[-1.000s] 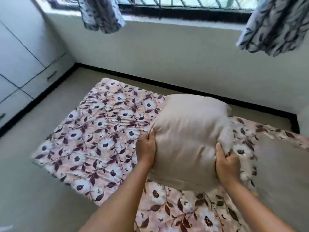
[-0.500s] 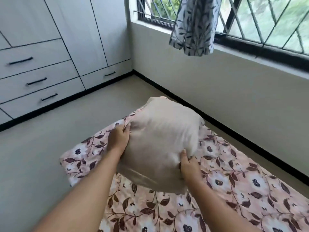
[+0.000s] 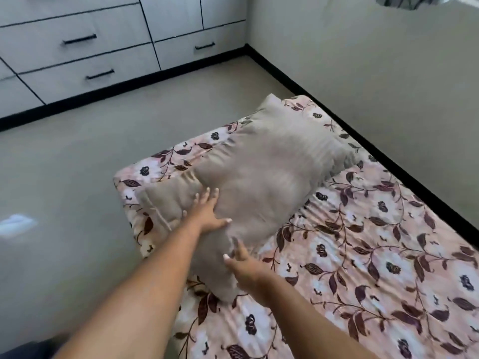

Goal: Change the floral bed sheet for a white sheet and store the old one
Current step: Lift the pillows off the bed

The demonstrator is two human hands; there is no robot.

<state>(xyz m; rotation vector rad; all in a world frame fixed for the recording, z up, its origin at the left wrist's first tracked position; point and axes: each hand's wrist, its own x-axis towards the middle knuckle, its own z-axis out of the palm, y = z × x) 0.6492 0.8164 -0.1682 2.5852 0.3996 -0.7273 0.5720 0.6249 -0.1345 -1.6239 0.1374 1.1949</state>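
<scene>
Head view: we look down over two bare forearms at a low bed in the corner of a room.
Floral sheet: the pink cloth bed sheet printed with white flowers and maroon leaves [image 3: 363, 242] covers the mattress, which lies on the floor. It is wrinkled near the pillow, and its far-left corner wraps over the mattress edge.
Pillow: a plump beige fabric pillow [image 3: 272, 172] lies slantwise on the far end of the sheet. One corner points toward the wall and the near corner sits between our two hands.
Seamed part: at the pillow's left, a flatter beige padded piece with a piped seam [image 3: 166, 203] lies touching it. We cannot tell whether it is a second pillow or a fold of the same one.
Left hand: our left hand [image 3: 207, 216] lies flat on the pillow, fingers straight and spread, thumb out to the right, gripping nothing.
Right hand: our right hand [image 3: 243, 265] rests against the pillow's near edge, fingers stretched forward onto the fabric and thumb lifted. It is blurred, but we see no grasp.
Floor: the smooth grey-beige floor [image 3: 77, 164] lies left of the bed, and on it is a pale blurred patch [image 3: 15, 224] that we cannot identify.
Drawers: white cabinet drawers with slim black handles [image 3: 77, 42] stand along the far side.
Wall: a plain pale wall [image 3: 388, 73] with black skirting runs just beside the bed's right edge.
</scene>
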